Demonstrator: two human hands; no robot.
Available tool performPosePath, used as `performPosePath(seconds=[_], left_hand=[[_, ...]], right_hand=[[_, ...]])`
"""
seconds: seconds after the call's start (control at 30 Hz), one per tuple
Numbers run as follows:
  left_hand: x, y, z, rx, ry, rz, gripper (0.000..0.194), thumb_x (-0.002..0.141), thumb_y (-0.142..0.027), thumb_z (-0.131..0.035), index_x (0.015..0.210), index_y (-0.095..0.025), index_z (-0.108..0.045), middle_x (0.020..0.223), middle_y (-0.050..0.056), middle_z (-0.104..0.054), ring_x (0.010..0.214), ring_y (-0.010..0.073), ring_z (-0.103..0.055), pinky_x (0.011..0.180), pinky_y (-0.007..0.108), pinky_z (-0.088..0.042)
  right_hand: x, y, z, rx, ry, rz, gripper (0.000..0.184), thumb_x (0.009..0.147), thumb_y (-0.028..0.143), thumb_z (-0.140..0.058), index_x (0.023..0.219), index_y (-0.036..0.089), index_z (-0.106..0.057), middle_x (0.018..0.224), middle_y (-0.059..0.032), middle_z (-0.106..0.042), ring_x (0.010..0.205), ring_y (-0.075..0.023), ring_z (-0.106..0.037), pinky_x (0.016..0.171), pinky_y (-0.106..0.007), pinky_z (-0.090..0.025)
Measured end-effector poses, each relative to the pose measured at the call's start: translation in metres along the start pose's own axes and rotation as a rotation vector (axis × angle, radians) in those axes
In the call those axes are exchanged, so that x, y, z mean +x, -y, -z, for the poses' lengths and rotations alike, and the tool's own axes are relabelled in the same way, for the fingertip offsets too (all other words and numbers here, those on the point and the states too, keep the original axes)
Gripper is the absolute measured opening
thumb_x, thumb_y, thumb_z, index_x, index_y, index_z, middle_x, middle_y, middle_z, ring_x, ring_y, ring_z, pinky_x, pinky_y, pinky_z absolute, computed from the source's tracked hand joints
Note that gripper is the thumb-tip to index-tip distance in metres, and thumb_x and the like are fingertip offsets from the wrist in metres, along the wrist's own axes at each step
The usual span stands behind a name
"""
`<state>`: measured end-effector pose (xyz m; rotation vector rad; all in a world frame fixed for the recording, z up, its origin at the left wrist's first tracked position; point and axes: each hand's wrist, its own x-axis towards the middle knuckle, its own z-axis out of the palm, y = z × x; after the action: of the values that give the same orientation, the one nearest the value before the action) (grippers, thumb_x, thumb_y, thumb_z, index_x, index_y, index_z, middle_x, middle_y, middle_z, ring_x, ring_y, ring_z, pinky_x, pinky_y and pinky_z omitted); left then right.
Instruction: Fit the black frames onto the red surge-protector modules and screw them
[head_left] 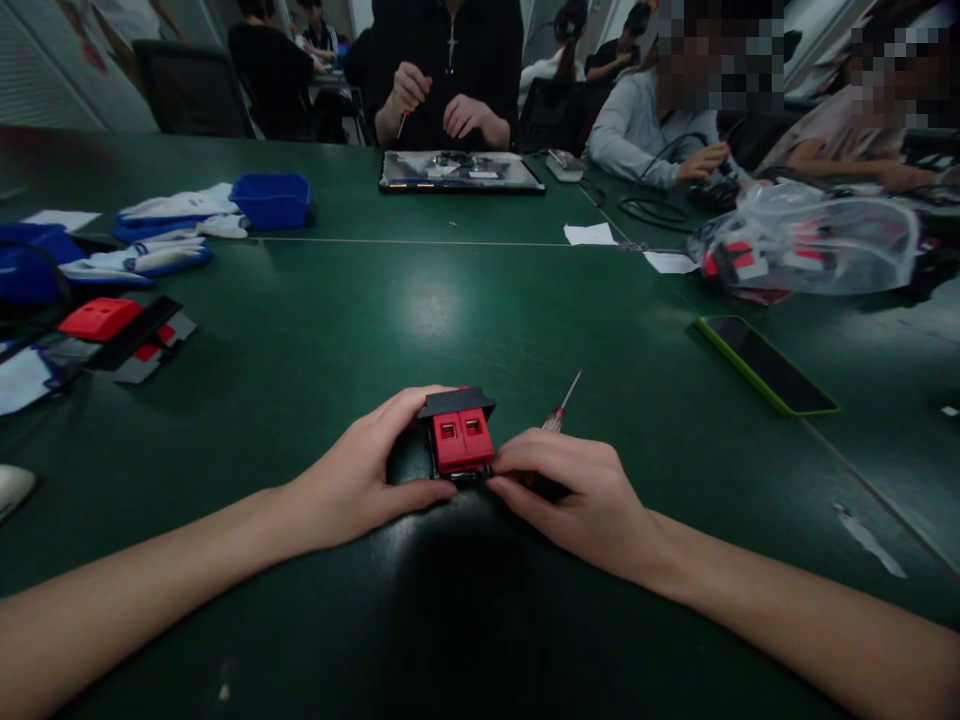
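Observation:
A small red-and-black socket module (pixel 463 440), with two square openings in its red face and a black flap along its top, sits on the green table in front of me. My left hand (pixel 375 465) grips it from the left, fingers behind and thumb at the lower front edge. At its lower right corner, the thumb and forefinger of my right hand (pixel 581 490) are pinched together; what lies between them is too small to make out. Just beyond the right knuckles lies a screwdriver (pixel 555 418), its thin shaft pointing away and its handle partly hidden.
Similar red and grey parts (pixel 101 320), work gloves (pixel 172 210) and a blue bin (pixel 271 201) lie left. To the right are a green-edged phone (pixel 765 365) and a plastic bag (pixel 825 240) of red parts. Across the table, a person works over a flat panel (pixel 461 172).

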<state>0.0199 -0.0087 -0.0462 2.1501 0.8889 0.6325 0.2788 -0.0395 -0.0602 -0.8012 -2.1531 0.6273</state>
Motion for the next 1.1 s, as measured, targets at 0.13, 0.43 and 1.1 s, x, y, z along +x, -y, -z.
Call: performPosePath(seconds=[0.13, 0.43, 1.1], left_hand=[[-0.0007, -0.0012, -0.0004, -0.005, -0.001, 0.020, 0.073, 0.088, -0.041, -0.074, 0.150, -0.023, -0.038, 0.143, 0.014, -0.059, 0.131, 0.0314, -0.059, 0.115, 0.048, -0.044], [0.0008, -0.0025, -0.0006, 0.010, -0.006, 0.041, 0.075, 0.087, -0.042, -0.074, 0.150, -0.022, -0.039, 0.143, 0.015, -0.059, 0.132, 0.0324, -0.059, 0.114, 0.048, -0.045], [-0.0002, -0.0071, -0.0039, 0.048, -0.048, 0.026, 0.071, 0.087, -0.038, -0.073, 0.147, -0.021, -0.039, 0.139, 0.014, -0.061, 0.124, 0.0305, -0.063, 0.110, 0.045, -0.049]], right_hand=[[0.0015, 0.0015, 0.0002, -0.029, -0.008, 0.010, 0.011, 0.100, 0.021, -0.059, 0.096, 0.017, -0.068, 0.087, -0.0065, -0.073, 0.077, -0.0162, -0.069, 0.069, -0.028, -0.056], [0.0025, 0.0011, 0.0002, -0.034, 0.009, 0.011, 0.014, 0.102, 0.022, -0.056, 0.096, 0.017, -0.068, 0.087, -0.0061, -0.071, 0.077, -0.0157, -0.067, 0.069, -0.028, -0.055], [0.0027, -0.0019, -0.0073, -0.058, -0.027, 0.066, 0.008, 0.098, 0.017, -0.058, 0.094, 0.016, -0.064, 0.084, -0.0045, -0.067, 0.074, -0.0140, -0.063, 0.069, -0.026, -0.051]])
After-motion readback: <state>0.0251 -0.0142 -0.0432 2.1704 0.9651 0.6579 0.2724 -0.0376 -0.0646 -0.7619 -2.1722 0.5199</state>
